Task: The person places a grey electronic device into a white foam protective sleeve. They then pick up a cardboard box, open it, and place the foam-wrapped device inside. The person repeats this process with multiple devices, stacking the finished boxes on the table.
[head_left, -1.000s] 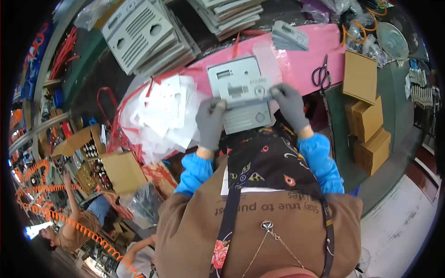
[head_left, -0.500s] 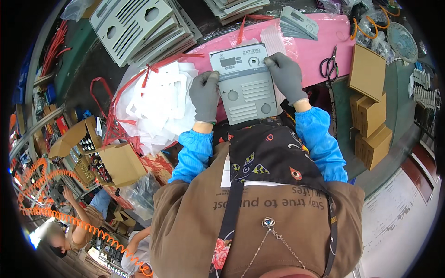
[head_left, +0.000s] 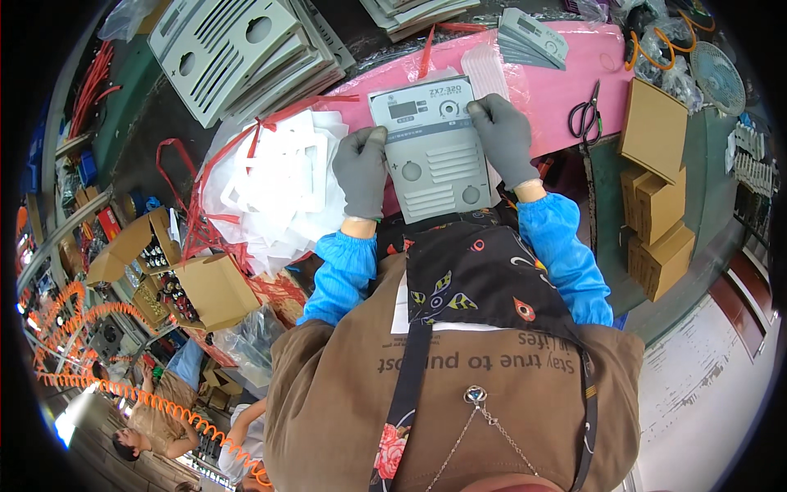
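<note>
A flat grey front panel [head_left: 428,146] with louvred slots, round holes and a small display window is held up before my chest, its face toward me. My left hand [head_left: 361,170], in a grey glove, pinches its left edge near the top. With thumb and fingers, my gloved right hand [head_left: 502,138] grips the upper right edge. Beneath and beyond the panel lies a pink foam sheet [head_left: 566,107]. Beside my left hand, a heap of white cut-out film sheets [head_left: 283,180] lies with red strips around it.
More grey panels [head_left: 234,57] are stacked at the far left. Several narrow grey label plates [head_left: 531,39] fan out on the foam. Black scissors [head_left: 585,119] lie right of my right hand, near cardboard boxes [head_left: 656,197]. A small fan [head_left: 716,77] stands far right. Two people are at lower left.
Both hands keep their grip on the panel, which has barely shifted. At lower left, a co-worker has lowered a raised arm and turned.
</note>
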Tool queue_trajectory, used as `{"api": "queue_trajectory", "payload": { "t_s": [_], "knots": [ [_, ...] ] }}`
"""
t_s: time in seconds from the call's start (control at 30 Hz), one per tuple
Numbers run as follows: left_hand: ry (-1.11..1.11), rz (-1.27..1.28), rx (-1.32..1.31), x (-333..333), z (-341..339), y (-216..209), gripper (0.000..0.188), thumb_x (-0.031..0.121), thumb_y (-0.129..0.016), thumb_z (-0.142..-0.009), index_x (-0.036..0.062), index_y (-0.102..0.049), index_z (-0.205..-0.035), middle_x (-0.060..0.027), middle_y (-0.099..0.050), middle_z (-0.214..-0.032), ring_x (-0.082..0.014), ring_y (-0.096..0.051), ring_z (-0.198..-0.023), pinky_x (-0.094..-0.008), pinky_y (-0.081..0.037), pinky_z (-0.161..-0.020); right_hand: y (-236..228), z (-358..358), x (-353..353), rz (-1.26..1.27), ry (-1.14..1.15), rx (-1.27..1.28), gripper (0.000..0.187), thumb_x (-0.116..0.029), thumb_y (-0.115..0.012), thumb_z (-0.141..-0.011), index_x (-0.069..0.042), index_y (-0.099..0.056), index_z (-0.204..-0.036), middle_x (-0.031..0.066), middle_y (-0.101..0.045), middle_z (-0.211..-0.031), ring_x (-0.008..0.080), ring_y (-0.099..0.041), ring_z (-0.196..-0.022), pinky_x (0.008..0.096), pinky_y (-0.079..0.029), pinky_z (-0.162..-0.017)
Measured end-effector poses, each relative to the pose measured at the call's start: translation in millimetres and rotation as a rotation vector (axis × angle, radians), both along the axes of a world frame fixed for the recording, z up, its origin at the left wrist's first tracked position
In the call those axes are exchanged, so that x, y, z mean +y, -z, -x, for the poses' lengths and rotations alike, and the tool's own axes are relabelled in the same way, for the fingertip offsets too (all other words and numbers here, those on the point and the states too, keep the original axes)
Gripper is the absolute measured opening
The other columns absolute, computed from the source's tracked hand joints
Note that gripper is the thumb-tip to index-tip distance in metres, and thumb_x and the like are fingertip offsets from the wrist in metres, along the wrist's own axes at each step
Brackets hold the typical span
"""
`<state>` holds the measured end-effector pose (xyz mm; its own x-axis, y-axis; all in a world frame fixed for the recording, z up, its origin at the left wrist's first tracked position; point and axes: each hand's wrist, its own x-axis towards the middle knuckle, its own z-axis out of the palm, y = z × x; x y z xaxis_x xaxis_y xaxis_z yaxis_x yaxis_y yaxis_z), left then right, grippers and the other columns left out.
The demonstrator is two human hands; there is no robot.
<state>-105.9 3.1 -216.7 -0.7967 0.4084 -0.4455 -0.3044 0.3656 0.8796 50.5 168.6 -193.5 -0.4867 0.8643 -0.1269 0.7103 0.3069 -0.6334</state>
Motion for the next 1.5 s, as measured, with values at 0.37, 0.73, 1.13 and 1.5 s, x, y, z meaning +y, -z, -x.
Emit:
{"api": "queue_trajectory", "payload": {
  "t_s": [0.37,0.73,1.13,1.5],
  "knots": [
    [-0.001,0.034,0.006,3,0,-4,0.024,0.018,-0.073,-0.085,-0.0042,-0.071,-0.093,-0.0075,-0.068,-0.079,-0.0104,-0.058,-0.067,-0.0271,-0.047,-0.061,-7,4,1,0.105,0.024,-0.037,0.025,-0.029,-0.062,-0.091,-0.005,-0.065,-0.087,0.0138,-0.067,-0.087,0.0339,-0.064,-0.079,0.0434,-0.049,-0.070],
    [-0.121,-0.101,-0.144,2,1,8,0.019,0.012,-0.074,-0.083,-0.0050,-0.070,-0.091,-0.0055,-0.068,-0.079,-0.0098,-0.058,-0.069,-0.0248,-0.047,-0.063,-8,5,2,0.154,0.041,0.005,0.024,-0.027,-0.061,-0.091,-0.003,-0.066,-0.089,0.0149,-0.065,-0.083,0.0327,-0.064,-0.075,0.0418,-0.048,-0.067],
    [-0.148,-0.143,-0.161,4,1,10,0.017,0.011,-0.074,-0.082,-0.0039,-0.070,-0.089,-0.0045,-0.067,-0.077,-0.0094,-0.057,-0.066,-0.0250,-0.046,-0.061,-3,5,5,0.129,0.037,-0.020,0.026,-0.029,-0.062,-0.091,-0.004,-0.067,-0.088,0.0160,-0.066,-0.080,0.0330,-0.065,-0.073,0.0422,-0.049,-0.066],
    [-0.100,-0.090,-0.096,5,1,4,0.016,0.010,-0.072,-0.083,-0.0041,-0.070,-0.089,-0.0050,-0.067,-0.078,-0.0097,-0.057,-0.068,-0.0246,-0.047,-0.063,-4,5,3,0.099,0.032,0.004,0.026,-0.029,-0.062,-0.091,-0.003,-0.066,-0.089,0.0151,-0.066,-0.078,0.0303,-0.063,-0.070,0.0405,-0.048,-0.064]
  ]
}}
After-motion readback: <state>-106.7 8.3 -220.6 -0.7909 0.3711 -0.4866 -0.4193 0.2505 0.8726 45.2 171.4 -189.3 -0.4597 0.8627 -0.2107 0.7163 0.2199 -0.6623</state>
